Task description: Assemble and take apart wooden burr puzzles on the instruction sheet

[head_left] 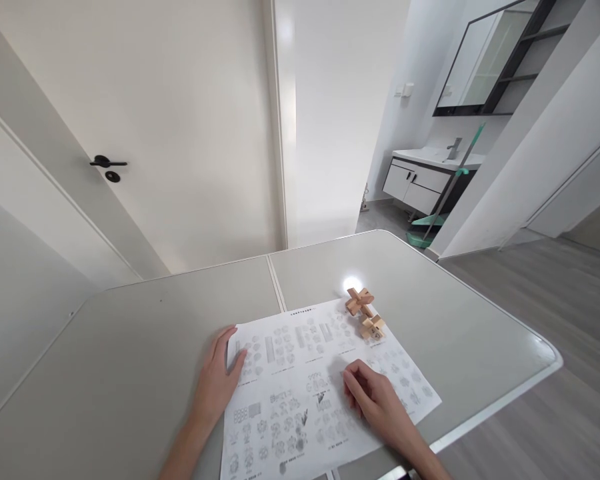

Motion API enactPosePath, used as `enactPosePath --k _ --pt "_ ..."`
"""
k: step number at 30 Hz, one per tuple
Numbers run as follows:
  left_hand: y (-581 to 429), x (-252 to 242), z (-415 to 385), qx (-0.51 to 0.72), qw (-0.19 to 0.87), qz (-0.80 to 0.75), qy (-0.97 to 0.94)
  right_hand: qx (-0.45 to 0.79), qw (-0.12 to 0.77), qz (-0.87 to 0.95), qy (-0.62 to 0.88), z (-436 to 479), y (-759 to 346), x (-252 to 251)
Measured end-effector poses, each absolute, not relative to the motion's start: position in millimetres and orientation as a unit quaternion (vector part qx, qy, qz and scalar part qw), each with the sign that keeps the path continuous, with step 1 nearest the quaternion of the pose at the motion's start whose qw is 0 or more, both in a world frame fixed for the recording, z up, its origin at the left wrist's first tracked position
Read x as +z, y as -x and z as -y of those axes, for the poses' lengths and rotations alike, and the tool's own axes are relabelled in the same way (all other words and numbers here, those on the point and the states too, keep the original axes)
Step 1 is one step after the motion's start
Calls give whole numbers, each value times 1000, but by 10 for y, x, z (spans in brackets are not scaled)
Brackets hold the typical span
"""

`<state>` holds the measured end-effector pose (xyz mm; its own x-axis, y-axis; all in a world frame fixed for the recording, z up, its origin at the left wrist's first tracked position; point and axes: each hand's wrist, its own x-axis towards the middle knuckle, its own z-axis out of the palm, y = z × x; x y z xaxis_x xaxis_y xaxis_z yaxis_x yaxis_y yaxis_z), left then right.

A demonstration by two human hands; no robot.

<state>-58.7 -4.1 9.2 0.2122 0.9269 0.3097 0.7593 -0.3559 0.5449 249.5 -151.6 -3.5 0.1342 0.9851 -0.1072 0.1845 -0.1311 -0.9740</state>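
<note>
Nearest the camera, two bare forearms reach in from the lower edge, one on each side of a printed sheet. Just beside the right wrist, a pale-and-dark object is cut off by the frame, too little of it showing to identify.

The person's left hand lies spread and relaxed at the sheet's upper left corner, grasping nothing, its thumb over the paper and its fingers along the margin. That placement probably steadies the page while leaving most of the print uncovered. The right hand rests over the right-hand part of the sheet with its fingers curled loosely inward; nothing shows in it, though whether the palm hides something small cannot be told.

Two wooden puzzles of crossed bars sit at the sheet's upper right. The reddish-brown puzzle is at the corner, and the paler puzzle, which bears dark marks, is just beside it, nearer the right hand; whether they touch is unclear. Set there, they seem to weigh the far corner down and keep clear of the middle rows of figures.

Beneath, the grey tabletop supports everything, the sheet lying across its central seam.
</note>
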Motion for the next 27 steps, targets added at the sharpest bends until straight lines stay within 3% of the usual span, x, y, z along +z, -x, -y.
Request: enactPosePath --k 27 --pt "582 16 21 280 150 -562 -764 426 440 497 614 1510 -2499 -29"
